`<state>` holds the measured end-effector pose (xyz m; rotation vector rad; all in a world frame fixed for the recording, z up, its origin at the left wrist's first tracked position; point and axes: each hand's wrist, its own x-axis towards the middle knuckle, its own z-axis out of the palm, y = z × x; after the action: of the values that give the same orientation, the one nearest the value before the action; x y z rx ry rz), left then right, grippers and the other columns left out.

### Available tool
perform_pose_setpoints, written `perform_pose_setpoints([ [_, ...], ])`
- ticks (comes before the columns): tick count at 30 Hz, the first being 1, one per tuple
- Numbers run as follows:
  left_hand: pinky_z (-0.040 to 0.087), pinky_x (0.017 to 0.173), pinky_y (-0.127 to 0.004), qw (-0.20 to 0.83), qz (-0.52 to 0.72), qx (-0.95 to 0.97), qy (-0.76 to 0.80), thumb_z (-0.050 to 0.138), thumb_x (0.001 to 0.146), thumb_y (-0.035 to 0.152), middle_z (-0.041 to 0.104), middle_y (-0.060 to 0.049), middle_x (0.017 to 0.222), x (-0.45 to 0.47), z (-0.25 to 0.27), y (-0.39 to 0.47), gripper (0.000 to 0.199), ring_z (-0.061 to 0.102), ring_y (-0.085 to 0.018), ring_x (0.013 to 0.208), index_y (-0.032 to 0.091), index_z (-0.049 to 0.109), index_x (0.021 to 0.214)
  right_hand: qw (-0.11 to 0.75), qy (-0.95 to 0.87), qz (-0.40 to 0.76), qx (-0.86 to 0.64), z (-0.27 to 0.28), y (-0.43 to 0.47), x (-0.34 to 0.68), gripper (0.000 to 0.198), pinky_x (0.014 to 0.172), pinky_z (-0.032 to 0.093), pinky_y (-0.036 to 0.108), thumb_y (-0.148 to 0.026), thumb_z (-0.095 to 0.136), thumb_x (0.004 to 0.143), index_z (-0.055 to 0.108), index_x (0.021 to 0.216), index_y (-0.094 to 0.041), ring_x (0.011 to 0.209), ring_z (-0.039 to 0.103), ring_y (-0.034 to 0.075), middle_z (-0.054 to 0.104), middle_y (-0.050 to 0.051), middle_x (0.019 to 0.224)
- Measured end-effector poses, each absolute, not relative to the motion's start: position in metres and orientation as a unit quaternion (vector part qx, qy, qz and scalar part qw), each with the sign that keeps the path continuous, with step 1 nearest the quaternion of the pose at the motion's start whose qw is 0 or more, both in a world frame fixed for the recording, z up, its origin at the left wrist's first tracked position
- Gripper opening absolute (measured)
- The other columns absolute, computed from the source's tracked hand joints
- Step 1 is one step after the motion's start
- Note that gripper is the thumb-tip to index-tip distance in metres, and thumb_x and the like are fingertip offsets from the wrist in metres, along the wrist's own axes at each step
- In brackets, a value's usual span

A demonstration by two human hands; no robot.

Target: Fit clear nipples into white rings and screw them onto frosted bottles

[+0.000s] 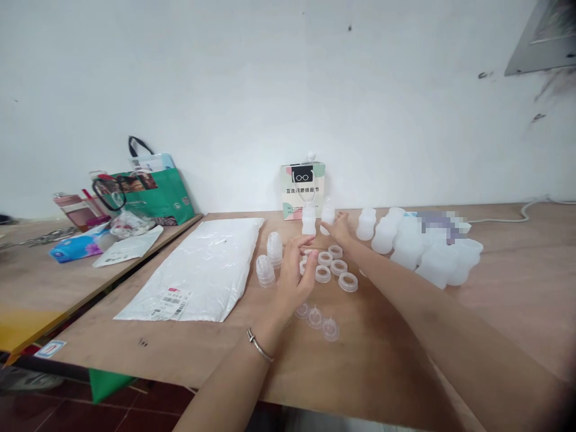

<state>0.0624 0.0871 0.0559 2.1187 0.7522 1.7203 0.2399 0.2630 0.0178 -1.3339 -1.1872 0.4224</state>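
At the back of the table my right hand [338, 228] has its fingers around a small translucent baby bottle [328, 210] with a top on it. Beside it on the left stands a second baby bottle [308, 222], upright. My left hand [297, 270] is open, thumb and fingers apart, over the left side of several translucent collar rings [348, 281]. Clear domed caps [274, 247] stand just left of that hand. Closer to me lie clear bottle nipples [315, 318]. Several frosted bottle bodies [384, 234] without tops stand right of my right forearm.
A large white plastic mailer [202, 264] lies on the left of the table. A paper bag [292, 189] stands against the wall behind the bottles. On the adjoining left table are a green bag [166, 192] and a blue tissue pack [81, 243]. A white cable [524, 210] runs along the back right.
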Motion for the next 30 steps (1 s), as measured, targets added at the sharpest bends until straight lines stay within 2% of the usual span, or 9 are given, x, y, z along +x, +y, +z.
perform_pose_setpoints([
  [3,0.043,0.081,-0.032,0.142,0.609,0.735,0.262,0.044,0.087,0.024,0.053,-0.009,0.108,0.063,0.056,0.088,0.025,0.051,-0.017,0.099,0.019,0.048,0.112,0.624,-0.526,0.139,-0.561,0.028,0.214,0.237,0.044,0.094,0.035,0.033,-0.036,0.054,0.076,0.035,0.112,-0.018,0.116,0.040,0.020,0.040,0.013,0.126],
  [6,0.042,0.083,-0.033,0.129,0.623,0.723,0.268,0.041,0.088,0.023,0.054,-0.007,0.102,0.063,0.057,0.090,0.016,0.051,-0.017,0.099,0.019,0.052,0.099,0.545,-0.664,0.148,-0.490,0.029,0.140,0.234,0.023,0.074,0.042,0.029,-0.042,0.040,0.085,0.047,0.092,-0.021,0.082,0.052,0.015,0.055,0.004,0.092],
  [8,0.041,0.086,-0.034,0.124,0.624,0.722,0.272,0.039,0.089,0.024,0.055,-0.007,0.098,0.063,0.057,0.091,0.015,0.052,-0.017,0.099,0.018,0.053,0.088,0.446,-0.747,0.183,-0.459,0.024,0.090,0.233,0.024,0.064,0.040,0.027,-0.042,0.040,0.086,0.049,0.077,-0.021,0.066,0.049,0.013,0.053,0.000,0.072],
  [11,0.040,0.088,-0.034,0.123,0.615,0.730,0.273,0.039,0.089,0.024,0.054,-0.006,0.096,0.063,0.056,0.093,0.016,0.052,-0.017,0.099,0.017,0.051,0.082,0.351,-0.796,0.229,-0.437,0.014,0.039,0.232,0.020,0.058,0.038,0.025,-0.042,0.054,0.078,0.051,0.083,-0.022,0.061,0.047,0.012,0.052,-0.002,0.069],
  [14,0.040,0.088,-0.034,0.129,0.590,0.749,0.274,0.039,0.089,0.024,0.054,-0.007,0.096,0.064,0.056,0.093,0.016,0.051,-0.017,0.099,0.017,0.051,0.082,0.321,-0.789,0.297,-0.432,0.008,0.022,0.229,0.021,0.056,0.038,0.025,-0.040,0.056,0.077,0.053,0.089,-0.023,0.060,0.047,0.011,0.053,-0.003,0.069],
  [18,0.041,0.085,-0.033,0.151,0.543,0.779,0.274,0.038,0.089,0.024,0.056,-0.006,0.095,0.063,0.055,0.089,0.017,0.053,-0.016,0.095,0.018,0.054,0.089,0.368,-0.737,0.382,-0.419,0.011,0.031,0.229,0.020,0.057,0.039,0.025,-0.039,0.051,0.081,0.054,0.074,-0.021,0.060,0.050,0.011,0.056,-0.002,0.066],
  [23,0.044,0.081,-0.033,0.199,0.443,0.842,0.236,0.043,0.087,0.030,0.058,-0.007,0.102,0.065,0.054,0.084,0.023,0.054,-0.017,0.093,0.020,0.051,0.107,0.551,-0.542,0.499,-0.391,0.016,0.051,0.244,0.025,0.067,0.043,0.028,-0.044,0.057,0.076,0.052,0.074,-0.020,0.068,0.056,0.012,0.059,-0.001,0.070],
  [26,0.045,0.079,-0.032,0.209,0.375,0.877,0.216,0.054,0.081,0.035,0.056,-0.007,0.107,0.068,0.052,0.084,0.035,0.054,-0.017,0.091,0.023,0.049,0.114,0.571,-0.447,0.572,-0.382,0.015,0.061,0.251,0.025,0.069,0.045,0.030,-0.044,0.063,0.071,0.054,0.074,-0.020,0.073,0.058,0.014,0.062,0.001,0.077],
  [30,0.046,0.078,-0.030,0.196,0.373,0.879,0.225,0.057,0.079,0.035,0.054,-0.008,0.113,0.070,0.050,0.086,0.042,0.054,-0.016,0.091,0.023,0.046,0.118,0.572,-0.409,0.612,-0.361,0.014,0.064,0.248,0.024,0.068,0.047,0.030,-0.039,0.068,0.067,0.058,0.075,-0.019,0.071,0.060,0.014,0.064,0.002,0.079],
])
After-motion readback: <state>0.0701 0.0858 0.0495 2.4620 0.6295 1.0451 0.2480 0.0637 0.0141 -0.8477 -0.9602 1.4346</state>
